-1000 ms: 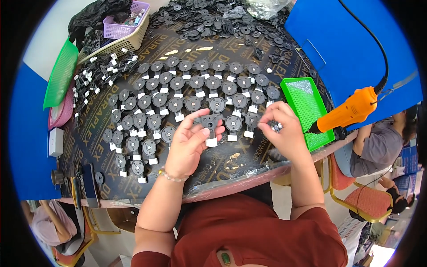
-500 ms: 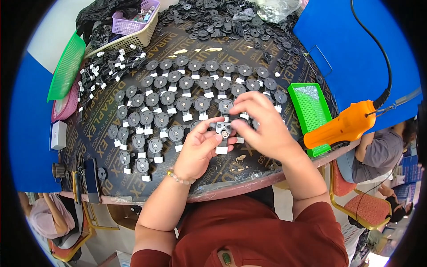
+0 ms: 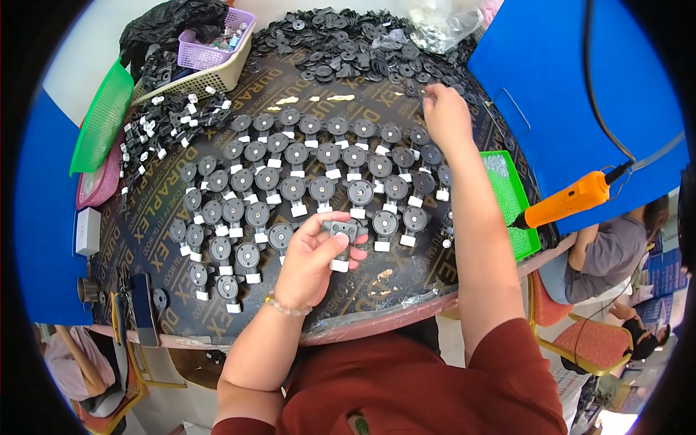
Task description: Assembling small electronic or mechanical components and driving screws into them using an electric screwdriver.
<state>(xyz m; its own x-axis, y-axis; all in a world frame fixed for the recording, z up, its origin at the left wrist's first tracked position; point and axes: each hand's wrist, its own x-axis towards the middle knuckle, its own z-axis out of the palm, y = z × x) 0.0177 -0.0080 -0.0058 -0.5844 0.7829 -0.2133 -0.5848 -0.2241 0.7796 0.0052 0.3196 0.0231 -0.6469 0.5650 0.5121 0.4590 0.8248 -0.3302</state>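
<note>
I see rows of disc-topped black parts (image 3: 322, 189) across the middle, to my judgement finished, and a heap of loose black discs (image 3: 348, 45) unfitted at twelve o'clock. Between one and two, my right hand (image 3: 447, 116) curls near that heap, its grip hidden; at seven, my left hand (image 3: 308, 261) pinches one discless black part (image 3: 346, 229) between thumb and fingers

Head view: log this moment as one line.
left hand: holds black white-ended part; right hand: near black discs; disc-topped parts: on table
</note>
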